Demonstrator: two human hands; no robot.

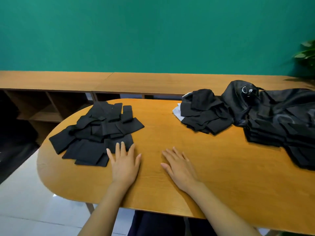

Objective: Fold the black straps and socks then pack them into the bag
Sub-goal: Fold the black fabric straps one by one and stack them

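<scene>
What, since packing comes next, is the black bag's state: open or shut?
Cannot tell. The black bag lies crumpled on the table; its mouth does not show.

Bright, even light; faint soft shadows on the tabletop (170, 130); white glare on the glossy floor (25, 193); wide-angle bowing toward the edges; plant (306, 53) at right blurred.

A bare lane of worktop (162, 126) runs up the middle of the frame to its far edge. The pile of black straps (97, 132) bounds it at centre left, and the heap of black socks (202, 114) and the black bag (238, 103) at upper right. Lower right, worktop lies bare before the bag.
</scene>
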